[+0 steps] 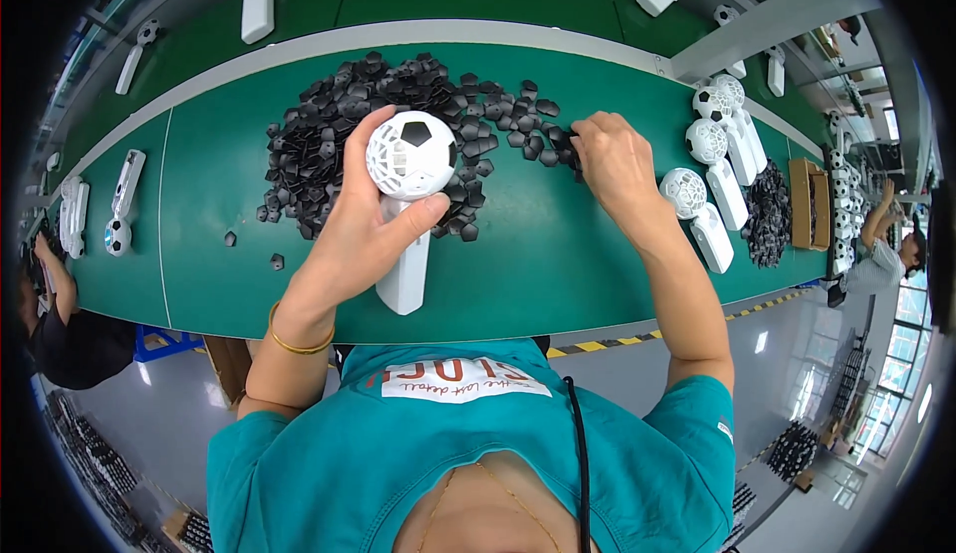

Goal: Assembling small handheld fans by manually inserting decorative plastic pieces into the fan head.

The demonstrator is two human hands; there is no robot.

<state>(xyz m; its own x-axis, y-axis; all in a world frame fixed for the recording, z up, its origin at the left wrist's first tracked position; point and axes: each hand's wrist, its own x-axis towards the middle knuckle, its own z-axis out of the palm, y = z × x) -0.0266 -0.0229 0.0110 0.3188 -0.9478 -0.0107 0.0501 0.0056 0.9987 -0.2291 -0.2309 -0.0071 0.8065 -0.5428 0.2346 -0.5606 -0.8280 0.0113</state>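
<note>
My left hand (349, 224) is wrapped round a white handheld device with a football-shaped head (403, 170). Its ball has a black pentagon on top and an open lattice on one side, and its white handle points toward me. Behind and around it spreads a big heap of small black pentagon pieces (339, 105). To the right, my right hand (609, 155) has its fingers bent together at the end of a trail of black pentagon pieces (528, 120). Its fingertips touch the pieces there; whether one is pinched is hidden.
Several similar white devices (732, 195) lie at the right, beside another black heap (767, 210) and a cardboard box (809, 205). Two more devices (124, 190) lie at the left. Beyond a pale rail (478, 33), other devices (259, 5) rest on a green surface. Other people sit at both sides.
</note>
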